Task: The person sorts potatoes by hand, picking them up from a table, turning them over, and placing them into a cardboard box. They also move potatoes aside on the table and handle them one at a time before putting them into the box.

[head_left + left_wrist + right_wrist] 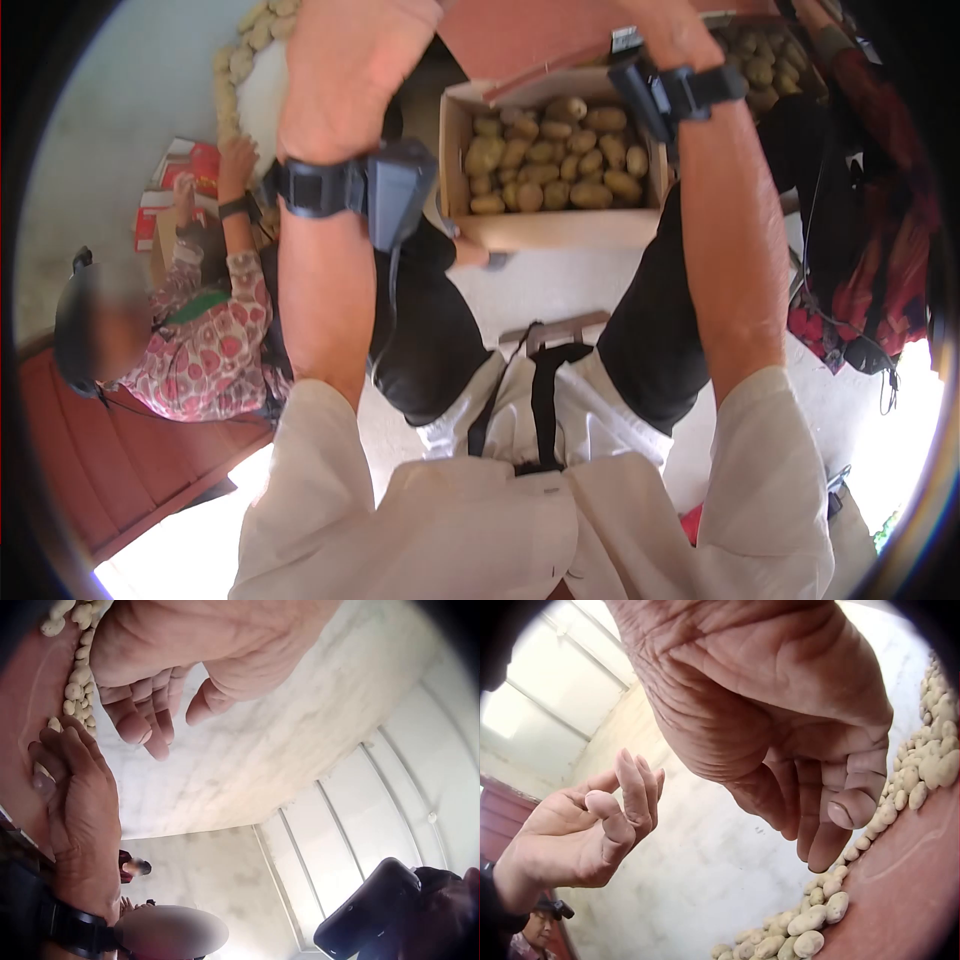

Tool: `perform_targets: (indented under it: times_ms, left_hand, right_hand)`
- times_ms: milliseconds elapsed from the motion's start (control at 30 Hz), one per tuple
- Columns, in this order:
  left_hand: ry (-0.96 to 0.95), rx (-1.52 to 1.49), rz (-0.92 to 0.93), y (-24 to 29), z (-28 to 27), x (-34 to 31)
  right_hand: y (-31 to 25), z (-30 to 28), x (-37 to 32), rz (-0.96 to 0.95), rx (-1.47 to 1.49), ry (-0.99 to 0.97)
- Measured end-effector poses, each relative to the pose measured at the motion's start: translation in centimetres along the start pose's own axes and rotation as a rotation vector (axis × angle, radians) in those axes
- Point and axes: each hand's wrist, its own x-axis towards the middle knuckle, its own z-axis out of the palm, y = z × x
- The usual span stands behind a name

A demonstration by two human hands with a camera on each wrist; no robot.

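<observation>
Both hands are raised over a reddish tabletop (520,35). My left hand (217,652) has loosely bent fingers and nothing in its grasp; in the right wrist view its fingers point upward. My right hand (780,727) hangs with fingers loosely bent and the palm bare, close to a row of pale potatoes (810,919) on the tabletop. In the head view the fingers of both hands run past the top edge. Below and between the forearms stands a cardboard box (550,232) filled with potatoes (540,152).
At the left sits a person in a patterned top (205,365), hands near red-and-white cartons (170,190). More potatoes (765,65) lie in a container at the upper right, beside another person in red and dark clothing (870,280). A pale wall (682,862) rises behind the tabletop.
</observation>
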Motion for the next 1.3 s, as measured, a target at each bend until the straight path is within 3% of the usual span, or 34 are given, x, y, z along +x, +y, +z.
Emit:
perform_targets:
  times_ms: [33,133,200,233,300,467,533,633,867,1033,1100,1233,1300]
  left_hand:
    - [-0.033,0.007,0.042,-0.1,-0.4,0.1]
    - [-0.18,0.052,0.178,-1.0,-2.8,0.6]
    - [-0.023,-0.056,0.078,-1.5,-3.2,0.6]
    - [-0.035,-0.055,0.121,-1.9,-3.4,0.6]
    - [0.141,-0.092,-0.07,-3.2,-3.9,0.5]
    - [0.223,-0.223,-0.113,-5.5,-5.7,-0.1]
    - [0.289,-0.259,-0.145,-5.9,-6.3,-0.2]
    - [0.352,-0.284,-0.143,-5.9,-7.4,-0.1]
    - [0.461,-0.445,0.007,-3.6,-11.1,-0.5]
    - [0.563,-0.56,0.104,-1.8,-14.1,-0.7]
    - [0.594,-0.578,0.105,-1.2,-14.6,-1.0]
    - [0.585,-0.601,0.123,-0.3,-15.0,-1.1]
    - [0.576,-0.604,0.127,0.0,-14.8,-1.2]
  right_hand:
    - [-0.8,0.0,-0.4,0.061,-0.035,-0.033]
    - [1.1,1.5,1.3,-0.133,-0.191,0.04]
    - [-0.4,1.5,0.7,-0.173,-0.219,0.064]
    - [-1.0,1.5,0.2,-0.163,-0.225,0.064]
    - [-1.2,1.9,-0.3,-0.202,-0.266,0.087]
    - [-0.8,2.7,-0.8,-0.209,-0.292,0.113]
    - [-0.9,2.8,-0.8,-0.09,-0.391,0.034]
    - [-0.5,3.1,-0.1,-0.031,-0.469,-0.026]
    - [2.0,5.1,1.9,-0.098,-0.468,-0.013]
    - [1.9,7.4,3.1,-0.014,-0.473,-0.131]
    - [3.3,8.4,4.2,-0.069,-0.472,-0.15]
    - [1.6,10.8,6.5,-0.235,-0.537,-0.143]
    - [-2.5,13.1,7.5,-0.126,-0.621,-0.123]
